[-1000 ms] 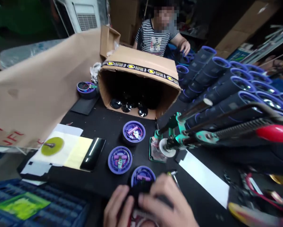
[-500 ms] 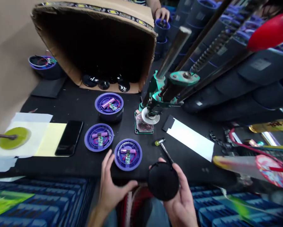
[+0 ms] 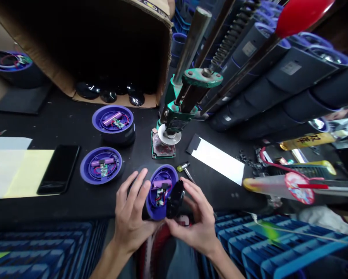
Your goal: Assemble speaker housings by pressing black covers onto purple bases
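Observation:
My left hand [image 3: 133, 215] grips the left side of a purple round housing [image 3: 161, 207], which is tilted and shows a pink battery and a green circuit board inside. In my right hand [image 3: 198, 217] is a glossy black disc [image 3: 175, 198], held on edge at the housing's right rim. A second purple housing [image 3: 85, 170] with a battery and board lies flat to the left. Behind it, another purple-rimmed housing [image 3: 96, 122] sits on a dark base.
A green hand press [image 3: 176, 116] stands behind my hands, beside a cardboard box [image 3: 118, 101] with black discs inside. A small hammer [image 3: 184, 166] and a white strip [image 3: 217, 161] lie right; a phone [image 3: 59, 169] lies left. Stacked dark cylinders [image 3: 278, 100] fill the back right.
My left hand has taken hold of the nearest purple housing and tilted it. My right hand has brought the black disc left to its rim and turned it on edge. The view has shifted.

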`<action>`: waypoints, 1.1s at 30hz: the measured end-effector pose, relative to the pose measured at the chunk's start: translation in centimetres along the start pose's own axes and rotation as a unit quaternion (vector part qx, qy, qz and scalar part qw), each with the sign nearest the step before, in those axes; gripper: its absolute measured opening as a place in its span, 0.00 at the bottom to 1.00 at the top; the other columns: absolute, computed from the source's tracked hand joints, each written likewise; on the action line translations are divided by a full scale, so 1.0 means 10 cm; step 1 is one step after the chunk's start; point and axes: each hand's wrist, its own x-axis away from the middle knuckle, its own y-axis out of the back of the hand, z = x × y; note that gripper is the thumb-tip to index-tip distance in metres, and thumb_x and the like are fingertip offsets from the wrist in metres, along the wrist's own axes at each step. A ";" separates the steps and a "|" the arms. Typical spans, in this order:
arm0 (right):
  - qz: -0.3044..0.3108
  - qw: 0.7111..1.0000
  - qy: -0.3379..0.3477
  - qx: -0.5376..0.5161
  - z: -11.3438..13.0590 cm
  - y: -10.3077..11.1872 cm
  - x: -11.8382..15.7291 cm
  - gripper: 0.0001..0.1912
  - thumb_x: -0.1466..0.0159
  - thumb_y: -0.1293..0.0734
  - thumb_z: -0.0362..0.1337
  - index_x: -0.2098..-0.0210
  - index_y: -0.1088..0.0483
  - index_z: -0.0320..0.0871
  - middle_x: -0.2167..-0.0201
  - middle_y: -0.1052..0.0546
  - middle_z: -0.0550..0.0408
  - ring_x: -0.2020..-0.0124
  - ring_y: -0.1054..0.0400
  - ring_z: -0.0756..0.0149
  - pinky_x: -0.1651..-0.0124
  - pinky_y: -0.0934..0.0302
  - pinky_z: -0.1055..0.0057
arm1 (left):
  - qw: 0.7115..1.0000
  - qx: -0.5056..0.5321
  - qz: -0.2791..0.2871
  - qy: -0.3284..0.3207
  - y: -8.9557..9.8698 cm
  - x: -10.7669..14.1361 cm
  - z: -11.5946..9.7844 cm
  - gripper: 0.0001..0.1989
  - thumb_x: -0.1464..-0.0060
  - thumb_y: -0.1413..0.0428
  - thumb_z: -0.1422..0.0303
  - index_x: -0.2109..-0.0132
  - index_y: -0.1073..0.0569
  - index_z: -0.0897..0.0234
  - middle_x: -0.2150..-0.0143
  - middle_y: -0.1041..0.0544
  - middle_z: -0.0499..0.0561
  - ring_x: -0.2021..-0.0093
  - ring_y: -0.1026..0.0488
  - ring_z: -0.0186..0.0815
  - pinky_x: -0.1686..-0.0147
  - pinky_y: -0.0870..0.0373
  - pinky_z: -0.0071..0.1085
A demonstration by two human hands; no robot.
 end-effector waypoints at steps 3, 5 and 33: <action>0.009 0.999 0.000 0.033 0.00 0.06 -0.03 0.42 0.52 0.26 0.29 0.40 0.41 0.45 0.42 0.36 0.43 0.43 0.37 0.50 0.50 0.30 0.57 | 0.999 -0.020 0.014 -0.040 0.00 -0.03 -0.03 0.53 0.64 0.37 0.80 0.32 0.52 0.59 0.37 0.37 0.66 0.39 0.40 0.60 0.48 0.38 0.61; 0.024 0.997 0.011 0.066 -0.03 0.09 -0.05 0.41 0.51 0.25 0.31 0.40 0.40 0.45 0.43 0.34 0.44 0.44 0.36 0.51 0.47 0.32 0.56 | 0.998 -0.023 0.021 -0.060 -0.05 -0.02 -0.01 0.52 0.63 0.37 0.80 0.32 0.52 0.59 0.37 0.37 0.65 0.39 0.40 0.60 0.48 0.37 0.60; 0.117 0.959 -0.133 0.220 -0.59 -0.02 -0.47 0.45 0.52 0.22 0.37 0.38 0.41 0.44 0.47 0.27 0.42 0.48 0.31 0.49 0.47 0.34 0.55 | 0.899 0.089 0.364 0.226 -0.40 -0.47 0.65 0.36 0.52 0.40 0.53 0.37 0.41 0.48 0.37 0.34 0.50 0.39 0.35 0.44 0.40 0.39 0.42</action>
